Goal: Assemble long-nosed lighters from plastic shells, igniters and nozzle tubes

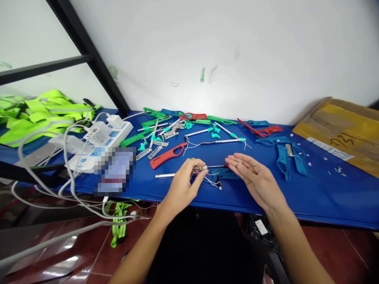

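Observation:
My left hand (186, 179) is pinched, thumb and forefinger on a small white part (205, 167). A thin metal shaft runs from there to a dark red handle, like a screwdriver (218, 166), which my right hand (257, 179) holds loosely with long fingers. A tiny pale piece (239, 163) shows at its thumb. Below my hands lies a blue lighter shell (226, 174) with white wires (211, 181), partly hidden. A silver lighter tube (165, 175) sticks out left of my left hand. Nearby rests a red lighter shell (168, 156).
Green, red and blue shells, clear tanks (155, 152) and teal triggers (215, 135) lie along the back of the blue table (260, 205). At left are a power strip (118, 134), cables and a blurred phone (117, 169). A cardboard box (340, 130) stands right, near blue shell halves (283, 161).

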`<state>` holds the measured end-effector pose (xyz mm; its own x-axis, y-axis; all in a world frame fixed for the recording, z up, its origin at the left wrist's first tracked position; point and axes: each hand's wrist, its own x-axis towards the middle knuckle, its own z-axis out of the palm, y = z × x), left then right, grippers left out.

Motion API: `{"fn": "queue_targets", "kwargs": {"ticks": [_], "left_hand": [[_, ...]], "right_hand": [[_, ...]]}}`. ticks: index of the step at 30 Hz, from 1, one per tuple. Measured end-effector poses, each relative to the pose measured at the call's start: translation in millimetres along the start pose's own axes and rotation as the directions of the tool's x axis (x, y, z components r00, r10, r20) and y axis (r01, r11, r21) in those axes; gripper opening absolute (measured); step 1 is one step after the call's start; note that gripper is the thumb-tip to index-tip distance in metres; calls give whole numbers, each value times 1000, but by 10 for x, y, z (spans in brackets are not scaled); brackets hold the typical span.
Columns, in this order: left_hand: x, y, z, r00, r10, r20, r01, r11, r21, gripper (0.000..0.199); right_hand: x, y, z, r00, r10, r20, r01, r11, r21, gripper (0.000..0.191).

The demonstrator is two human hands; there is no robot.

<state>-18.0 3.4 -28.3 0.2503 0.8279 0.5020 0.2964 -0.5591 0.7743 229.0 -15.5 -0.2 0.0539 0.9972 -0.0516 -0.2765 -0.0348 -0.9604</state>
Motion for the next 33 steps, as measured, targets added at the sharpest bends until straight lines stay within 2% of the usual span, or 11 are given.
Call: {"fn": "queue_targets", "kwargs": {"ticks": [9, 13, 15, 21, 27, 33], "left_hand": [[15, 45, -28, 996, 3, 86, -7, 999, 39, 13], [13, 100, -48, 990, 77, 121, -78, 997, 3, 13], [0, 146, -62, 985, 116, 131, -118, 993, 3, 14], [-17, 224, -83, 945, 229, 232, -241, 970, 24, 30], [-15, 142, -70, 942, 279, 185, -281, 960, -12, 42], [-14, 127, -66, 939, 309, 153, -307, 951, -38, 44]], "right_hand": [[-166, 152, 185, 993, -118, 1, 117, 979, -168, 30], [-235, 182, 323, 965, -256, 53, 257, 896, -361, 17], [-255, 192, 371, 946, -310, 90, 320, 859, -399, 12], [-303, 253, 407, 911, -372, 178, 410, 863, -296, 8], [-317, 265, 406, 926, -333, 176, 369, 896, -248, 7], [-306, 231, 406, 938, -286, 196, 325, 923, -208, 9]]}}
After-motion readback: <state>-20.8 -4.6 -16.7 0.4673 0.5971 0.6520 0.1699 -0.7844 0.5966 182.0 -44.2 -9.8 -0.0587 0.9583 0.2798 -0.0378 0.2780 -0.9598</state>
